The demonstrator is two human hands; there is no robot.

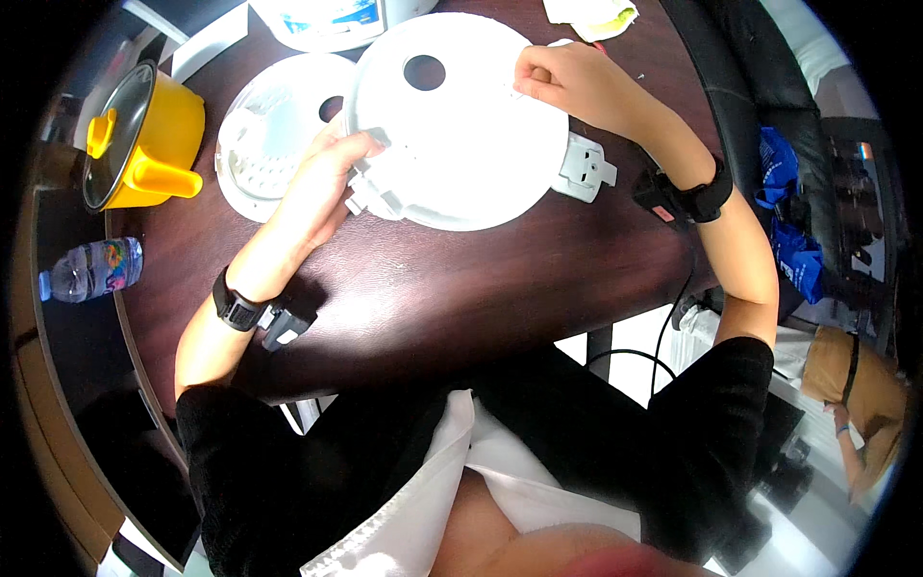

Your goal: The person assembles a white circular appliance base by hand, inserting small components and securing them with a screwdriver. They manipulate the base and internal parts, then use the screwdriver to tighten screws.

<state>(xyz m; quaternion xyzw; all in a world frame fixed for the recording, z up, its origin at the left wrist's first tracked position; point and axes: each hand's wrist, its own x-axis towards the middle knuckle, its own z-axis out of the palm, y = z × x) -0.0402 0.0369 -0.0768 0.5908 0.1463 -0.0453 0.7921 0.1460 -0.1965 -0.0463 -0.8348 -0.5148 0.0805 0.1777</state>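
Back from the near edge of the table [500,279], our left hand [332,163] grasps the left rim of a white round cover [461,144] with a hole. Our right hand [562,82] curls its fingers at the cover's right side; we cannot tell whether they pinch anything. Left of it lies a second holed disc [264,120]. Toward the far edge stands a white tub [327,34].

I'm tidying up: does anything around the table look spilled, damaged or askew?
Nothing stands out. The left hand grips the white round cover, the yellow pot has its lid on, and no spill or damage shows.
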